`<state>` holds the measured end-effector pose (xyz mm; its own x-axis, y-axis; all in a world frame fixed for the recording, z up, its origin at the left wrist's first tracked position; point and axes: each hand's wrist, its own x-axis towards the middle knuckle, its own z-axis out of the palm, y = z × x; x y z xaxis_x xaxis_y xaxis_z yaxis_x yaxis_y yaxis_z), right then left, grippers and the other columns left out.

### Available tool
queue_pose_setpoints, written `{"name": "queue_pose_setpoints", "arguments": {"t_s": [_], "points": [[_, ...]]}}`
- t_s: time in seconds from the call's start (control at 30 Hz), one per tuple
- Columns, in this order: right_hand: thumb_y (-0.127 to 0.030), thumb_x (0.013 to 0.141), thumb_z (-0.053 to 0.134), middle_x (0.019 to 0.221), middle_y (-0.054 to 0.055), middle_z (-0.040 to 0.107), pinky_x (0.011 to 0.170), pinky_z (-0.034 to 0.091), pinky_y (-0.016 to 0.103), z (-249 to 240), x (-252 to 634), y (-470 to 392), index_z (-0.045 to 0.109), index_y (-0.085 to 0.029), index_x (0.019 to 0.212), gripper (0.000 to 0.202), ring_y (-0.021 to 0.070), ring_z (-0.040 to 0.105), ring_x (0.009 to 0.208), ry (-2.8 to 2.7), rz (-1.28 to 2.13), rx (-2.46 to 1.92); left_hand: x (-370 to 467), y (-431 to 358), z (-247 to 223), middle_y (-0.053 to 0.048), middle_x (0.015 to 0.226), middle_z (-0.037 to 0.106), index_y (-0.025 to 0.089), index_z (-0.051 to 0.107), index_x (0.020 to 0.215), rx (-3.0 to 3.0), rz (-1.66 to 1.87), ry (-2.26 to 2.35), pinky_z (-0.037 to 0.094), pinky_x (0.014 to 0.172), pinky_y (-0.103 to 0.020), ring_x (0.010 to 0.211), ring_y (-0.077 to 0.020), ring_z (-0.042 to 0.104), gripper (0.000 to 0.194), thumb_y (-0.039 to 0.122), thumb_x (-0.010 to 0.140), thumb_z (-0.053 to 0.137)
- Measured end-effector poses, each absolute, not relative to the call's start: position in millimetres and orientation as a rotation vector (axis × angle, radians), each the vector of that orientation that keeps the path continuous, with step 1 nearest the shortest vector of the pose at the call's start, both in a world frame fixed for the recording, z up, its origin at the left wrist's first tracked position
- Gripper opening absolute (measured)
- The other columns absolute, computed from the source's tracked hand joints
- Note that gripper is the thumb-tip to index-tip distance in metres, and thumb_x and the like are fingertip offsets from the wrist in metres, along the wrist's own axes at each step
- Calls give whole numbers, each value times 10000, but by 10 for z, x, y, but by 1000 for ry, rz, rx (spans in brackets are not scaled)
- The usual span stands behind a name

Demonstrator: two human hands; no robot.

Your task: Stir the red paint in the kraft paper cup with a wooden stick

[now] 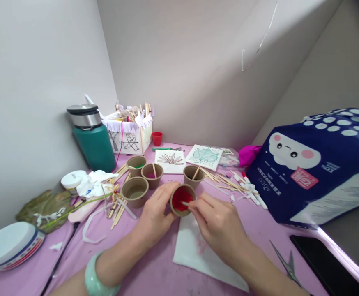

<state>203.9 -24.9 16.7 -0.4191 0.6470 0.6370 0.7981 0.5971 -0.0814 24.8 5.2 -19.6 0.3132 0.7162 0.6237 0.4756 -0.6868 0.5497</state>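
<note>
My left hand (158, 206) is wrapped round a small brown cup (174, 210) and tilts it towards me. Red paint (179, 197) coats the inside of the cup. Between the thumb and fingers of my right hand (218, 218) is a thin wooden stick (185, 204), its tip down in the red paint. Below the cup lies a white cloth square (194, 255) with faint pink lines, partly hidden by my right hand and forearm. Other brown cups stand close by: one with green paint (136, 165), one with a stick in it (152, 174), and one with dark contents (193, 176).
A plain brown cup (135, 191) stands left of my hand. Two drawn squares (169, 161) lie behind. Left are a teal bottle (95, 146) and a white bowl (10, 246). Scissors (288, 265), a black phone (324, 263) and a large blue package (315, 164) are right.
</note>
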Motion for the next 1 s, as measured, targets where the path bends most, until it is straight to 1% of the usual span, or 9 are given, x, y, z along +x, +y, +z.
{"name": "queue_pose_setpoints", "arguments": {"t_s": [0.1, 0.27, 0.37, 0.47, 0.6, 0.7, 0.77, 0.87, 1.0], "points": [[-119, 883, 456, 636, 13, 529, 539, 247, 282, 161, 2034, -240, 606, -161, 684, 253, 130, 443, 555, -2124, -421, -1169, 244, 48, -204, -53, 1290, 548, 234, 448, 1295, 2318, 1309, 1086, 434, 1028, -350, 1195, -194, 503, 509, 170, 819, 615], [-108, 879, 448, 660, 8, 541, 543, 253, 273, 158, 2020, -234, 616, -166, 722, 237, 126, 440, 560, -2173, -358, -1159, 242, 35, -195, -46, 1286, 556, 244, 460, 1281, 2261, 1309, 1100, 442, 1016, -343, 1181, -196, 521, 512, 183, 804, 636], [-107, 873, 448, 626, 12, 521, 546, 244, 284, 160, 2017, -243, 599, -169, 670, 260, 139, 424, 559, -2118, -485, -1201, 245, 35, -192, -40, 1290, 556, 251, 457, 1284, 2251, 1287, 1106, 439, 1018, -341, 1182, -194, 524, 511, 179, 809, 629], [-97, 863, 451, 610, 2, 506, 528, 238, 286, 164, 2022, -251, 577, -173, 648, 260, 134, 408, 536, -2207, -441, -1178, 245, 39, -198, -45, 1297, 552, 249, 460, 1284, 2252, 1274, 1109, 435, 1024, -349, 1192, -202, 519, 519, 189, 801, 640], [-114, 873, 454, 639, 12, 520, 538, 250, 285, 163, 2051, -236, 592, -167, 676, 247, 138, 430, 562, -2147, -445, -1205, 247, 42, -198, -46, 1295, 554, 247, 465, 1282, 2258, 1258, 1096, 437, 1022, -350, 1190, -201, 519, 514, 184, 802, 635], [-110, 869, 443, 613, 14, 501, 529, 242, 288, 163, 2070, -227, 569, -165, 629, 276, 139, 411, 543, -2159, -470, -1229, 255, 35, -187, -39, 1277, 567, 247, 476, 1269, 2271, 1234, 1094, 445, 1010, -332, 1179, -190, 526, 494, 187, 805, 633], [-103, 864, 441, 598, 8, 493, 522, 244, 284, 172, 2072, -230, 551, -166, 612, 283, 131, 405, 528, -2214, -412, -1208, 258, 29, -180, -35, 1270, 572, 249, 481, 1261, 2269, 1236, 1099, 448, 1003, -320, 1172, -185, 531, 485, 202, 805, 639], [-107, 871, 445, 627, 9, 515, 534, 257, 276, 190, 2066, -235, 574, -163, 652, 260, 127, 429, 549, -2210, -352, -1186, 258, 26, -175, -29, 1267, 574, 255, 476, 1262, 2266, 1241, 1101, 449, 998, -311, 1163, -178, 536, 489, 204, 805, 642], [-112, 874, 447, 638, 20, 520, 540, 249, 286, 179, 2053, -222, 585, -161, 659, 261, 138, 429, 565, -2136, -472, -1220, 253, 32, -183, -26, 1279, 567, 259, 469, 1273, 2263, 1228, 1095, 433, 1016, -317, 1177, -177, 524, 510, 168, 800, 636]]}}
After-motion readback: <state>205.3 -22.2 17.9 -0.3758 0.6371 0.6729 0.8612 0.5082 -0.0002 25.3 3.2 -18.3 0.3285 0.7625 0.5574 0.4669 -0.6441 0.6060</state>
